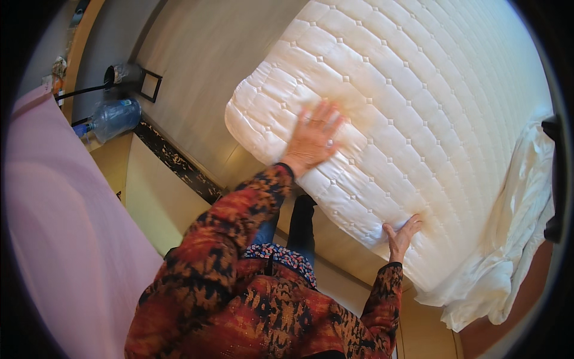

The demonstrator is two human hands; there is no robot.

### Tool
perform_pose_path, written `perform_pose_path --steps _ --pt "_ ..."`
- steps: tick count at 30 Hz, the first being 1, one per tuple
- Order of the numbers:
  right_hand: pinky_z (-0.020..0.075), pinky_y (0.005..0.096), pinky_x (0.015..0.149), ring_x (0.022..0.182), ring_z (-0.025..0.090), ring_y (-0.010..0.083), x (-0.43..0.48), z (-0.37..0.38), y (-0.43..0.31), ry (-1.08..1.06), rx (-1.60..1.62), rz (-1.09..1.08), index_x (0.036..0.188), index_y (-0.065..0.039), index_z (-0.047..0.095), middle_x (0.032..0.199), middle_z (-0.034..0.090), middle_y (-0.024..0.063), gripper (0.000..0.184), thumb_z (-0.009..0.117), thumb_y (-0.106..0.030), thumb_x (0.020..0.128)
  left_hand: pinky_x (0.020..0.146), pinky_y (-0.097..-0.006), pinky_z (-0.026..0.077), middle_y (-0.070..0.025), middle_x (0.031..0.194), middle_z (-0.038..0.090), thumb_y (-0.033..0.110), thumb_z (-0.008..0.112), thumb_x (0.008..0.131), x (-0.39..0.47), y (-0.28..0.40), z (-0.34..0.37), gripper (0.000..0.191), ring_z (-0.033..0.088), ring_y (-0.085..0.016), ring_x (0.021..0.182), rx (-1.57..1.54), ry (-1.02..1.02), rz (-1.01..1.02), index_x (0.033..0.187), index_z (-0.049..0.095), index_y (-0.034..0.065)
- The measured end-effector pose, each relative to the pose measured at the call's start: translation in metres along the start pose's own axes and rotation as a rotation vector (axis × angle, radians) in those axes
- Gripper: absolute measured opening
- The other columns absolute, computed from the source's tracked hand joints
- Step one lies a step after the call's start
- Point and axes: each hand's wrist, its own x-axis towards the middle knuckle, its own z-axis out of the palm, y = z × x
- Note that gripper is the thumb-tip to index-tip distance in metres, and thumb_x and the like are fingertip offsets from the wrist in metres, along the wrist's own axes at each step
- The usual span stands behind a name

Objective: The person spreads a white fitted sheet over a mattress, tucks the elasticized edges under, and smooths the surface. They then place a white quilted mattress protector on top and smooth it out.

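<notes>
A white quilted mattress (399, 134), its surface tufted in a grid of small diamonds, spreads before me with its rounded corner toward the upper left. My left hand (316, 137), blurred, is over the quilting near the front edge, fingers spread; a ring shows on one finger. Whether its palm presses down, I cannot tell. Farther right along the same edge, my right hand (403, 235) rests on the quilting with thumb and fingers apart. Neither hand grips anything visible. Crumpled white fabric (493, 273) lies along the mattress's right side and hangs past its edge.
Pink fabric (67, 224) covers something large at the left. A clear plastic water jug (117, 120) lies on its side near a dark round container (123, 74). A black marbled strip (175, 157) crosses the pale tiled floor (193, 80).
</notes>
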Motion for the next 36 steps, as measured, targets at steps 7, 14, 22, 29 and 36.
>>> perform_pose_path --steps 7,14,22,29,36 --pt "0.0178 0.0415 0.102 0.125 0.007 0.0461 0.002 -0.005 -0.011 0.007 -0.043 0.029 0.134 -0.001 0.006 0.133 0.007 0.0342 0.112 0.078 -0.028 0.053 0.098 -0.0461 0.021 -0.0122 0.134 0.029 0.038 0.054 0.075 -0.03 -0.114 -0.041 0.06 0.025 -0.029 0.124 0.316 0.19 -0.251 0.127 0.037 0.0135" --pt "0.0182 0.0415 0.102 0.125 0.007 0.047 0.007 -0.002 -0.007 0.026 -0.066 0.038 0.134 -0.002 0.006 0.133 0.009 0.0343 0.113 0.078 -0.029 0.052 0.072 -0.0313 0.042 -0.0133 0.086 0.06 0.042 0.053 0.08 -0.036 -0.186 -0.041 0.045 0.055 -0.023 0.076 -0.611 0.139 -0.867 0.098 0.056 0.0012" --pt "0.0183 0.0426 0.102 0.124 0.009 0.0476 0.011 0.001 -0.004 0.039 -0.076 0.047 0.134 -0.002 0.007 0.133 0.01 0.0339 0.113 0.079 -0.03 0.051 0.059 -0.0367 0.041 -0.0134 0.066 0.055 0.033 0.049 0.084 -0.022 -0.177 -0.037 0.031 0.053 -0.026 0.062 -0.257 0.48 -0.735 0.076 0.053 0.0037" --pt "0.0181 0.041 0.103 0.125 0.009 0.0445 0.014 -0.002 0.006 0.153 -0.073 -0.045 0.134 -0.001 0.011 0.135 0.011 0.0295 0.113 0.079 -0.033 0.05 0.056 -0.0461 0.04 -0.0209 0.071 0.055 0.032 0.042 0.086 -0.033 -0.208 -0.006 0.03 0.051 -0.042 0.067 -0.009 0.365 -0.583 0.077 0.053 0.005" --pt "0.0202 0.0609 0.093 0.128 0.008 0.0399 0.012 -0.019 -0.011 0.044 -0.039 0.235 0.136 -0.012 0.008 0.138 0.009 0.0252 0.118 0.079 -0.04 0.046 0.082 -0.0389 0.039 -0.0134 0.107 0.053 0.028 0.044 0.085 0.006 -0.177 -0.064 0.029 0.049 -0.03 0.097 0.278 0.272 -0.534 0.102 0.054 0.0063"
